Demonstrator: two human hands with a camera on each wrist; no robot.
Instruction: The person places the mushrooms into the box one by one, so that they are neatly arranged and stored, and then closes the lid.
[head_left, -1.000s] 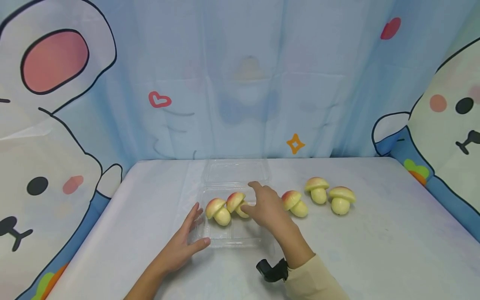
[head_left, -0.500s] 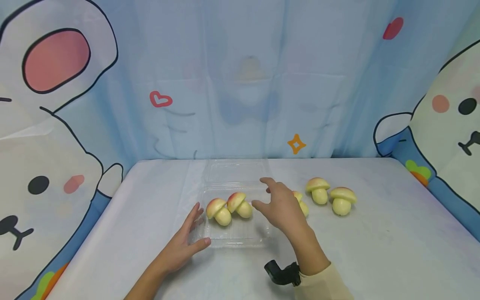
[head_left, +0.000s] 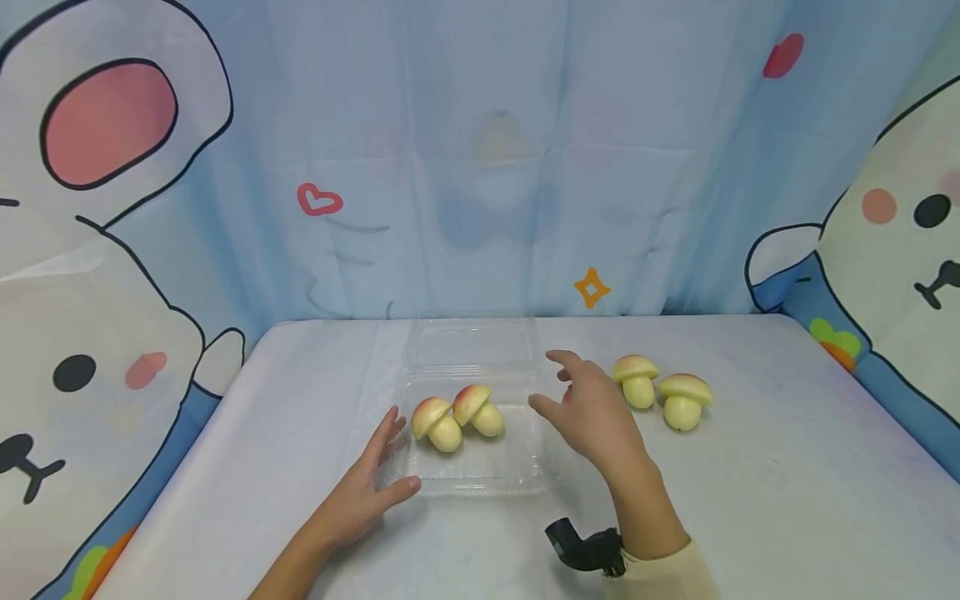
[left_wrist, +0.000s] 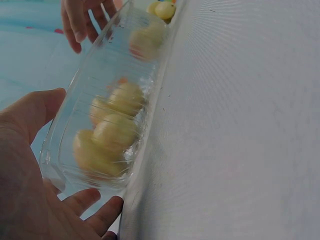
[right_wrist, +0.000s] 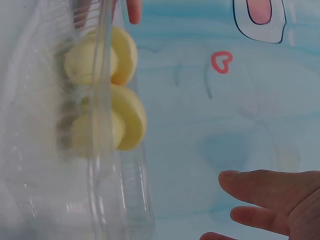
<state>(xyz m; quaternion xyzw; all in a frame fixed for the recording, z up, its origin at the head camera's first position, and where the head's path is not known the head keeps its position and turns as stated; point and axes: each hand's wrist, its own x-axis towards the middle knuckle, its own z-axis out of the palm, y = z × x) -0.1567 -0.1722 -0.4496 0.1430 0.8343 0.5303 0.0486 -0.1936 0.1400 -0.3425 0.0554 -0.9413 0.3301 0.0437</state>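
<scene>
Blue fabric — a printed curtain (head_left: 480, 75) — fills the background, with a large white cartoon animal (head_left: 135, 450) on its left part and a second cartoon animal (head_left: 877, 275) on its right. Before it stands a table covered in a pale cloth (head_left: 787, 492). Near the middle of that cloth lies a clear plastic container (head_left: 480, 483), its lid (head_left: 472, 343) laid open toward the curtain. At the container's left end is the left hand (head_left: 367, 487), fingers spread and thumb held wide of them; whether it touches the plastic I cannot tell. The right hand (head_left: 588, 412) hovers just beside the container's right end, thumb and forefinger well apart, with nothing held between them. A beige sleeve (head_left: 663, 577) covers the right forearm, and a black device (head_left: 588, 552) sits at that wrist. Two yellow mushrooms (head_left: 437, 425) with reddish caps lie tilted and touching inside the container, toward its left side. Two loose mushrooms (head_left: 684, 402) stand on the cloth to the right of the right hand, side by side. In the left wrist view, another yellow shape (left_wrist: 146, 44) shows blurred through the plastic. Smallest are the prints: a red heart outline (head_left: 302, 200) and an orange star (head_left: 581, 288).
</scene>
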